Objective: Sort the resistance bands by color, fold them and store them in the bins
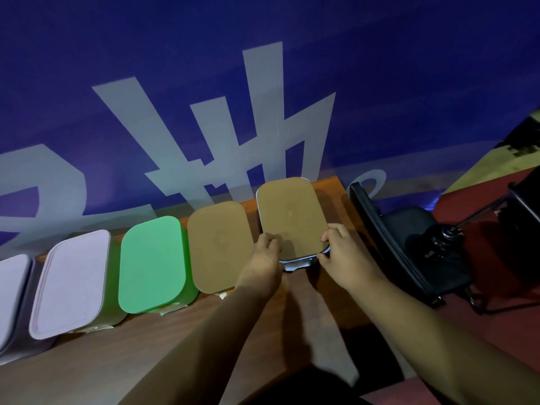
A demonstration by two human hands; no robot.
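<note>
Rightmost bin (295,266), far right of table (204,331), tan lid (292,214) on | left hand (264,252), right hand (340,247) each pinching a near lid corner | bands unseen | advice: lift both corners evenly, bin kept seated.

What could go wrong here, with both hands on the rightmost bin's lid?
1. The left hand and right hand grip only the near corners of the tan lid. It may pop off unevenly and jerk the bin beneath.
2. That bin sits near the end of the table, beside the black chair. A hard pull could slide it toward the edge.
3. The neighbouring tan-lidded bin is close to the left hand and could get knocked.
</note>
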